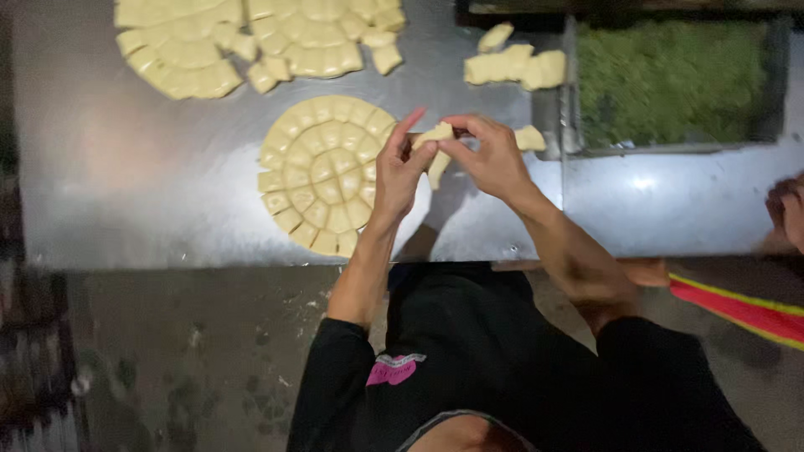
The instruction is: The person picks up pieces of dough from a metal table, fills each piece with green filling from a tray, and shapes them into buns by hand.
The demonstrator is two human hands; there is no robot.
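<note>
On the person's black shirt, low in the frame, sits a small pink label (394,369), its print too blurred to read. At the right edge another person's hand (787,211) is cut off. Above the steel table (126,184), left hand (400,172) and right hand (490,155) meet, both pinching one pale dough piece (436,134), just right of the scored dough disc (322,172).

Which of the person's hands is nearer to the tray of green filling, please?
The right hand; it sits just left of the green filling tray. The left hand is farther left, over the scored dough disc.
</note>
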